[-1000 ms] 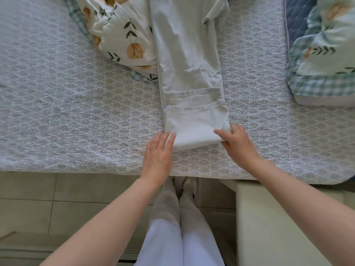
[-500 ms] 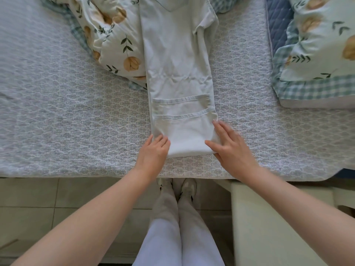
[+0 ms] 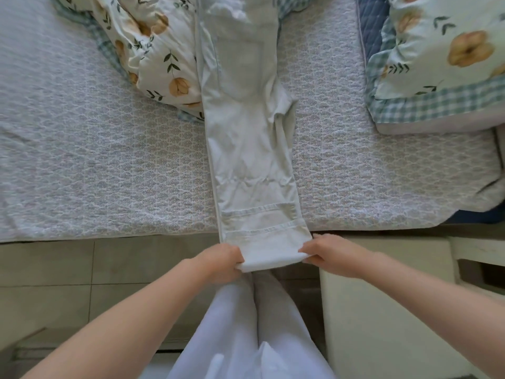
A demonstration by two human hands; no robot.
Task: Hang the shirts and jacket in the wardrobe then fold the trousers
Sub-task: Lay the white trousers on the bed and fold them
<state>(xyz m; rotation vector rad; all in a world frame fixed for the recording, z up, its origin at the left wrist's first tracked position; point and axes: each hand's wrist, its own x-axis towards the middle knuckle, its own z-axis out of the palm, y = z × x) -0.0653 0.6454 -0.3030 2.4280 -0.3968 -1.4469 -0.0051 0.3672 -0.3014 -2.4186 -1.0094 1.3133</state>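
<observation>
The folded end of the trousers (image 3: 251, 160) has been drawn back off the patterned bedspread (image 3: 95, 160) since half a second ago, when both hands lay flat beside it; it is now held out past the bed's edge, above the tiled floor (image 3: 68, 269); the rest of the pale trousers is stretched lengthwise up the bed, the waist end resting on the floral quilt (image 3: 153, 50), with a floral pillow (image 3: 437, 64) well apart to the right. The left hand (image 3: 221, 262) is curled round the left corner of the fold; the right hand (image 3: 330, 254) is pinching the right corner, thumb on top. A straightening pull before the next fold is judged to be the step in hand; it would be done best with both corners kept level and the tension even, so the side seams stay stacked; the bunched cloth at the crotch (image 3: 285, 105) should be smoothed before the fold is carried up. No wardrobe is seen, so no hung shirts or jacket can be confirmed; a dark recess (image 3: 486, 274) is shown beside the white cabinet (image 3: 382, 310), though its contents cannot be told.
</observation>
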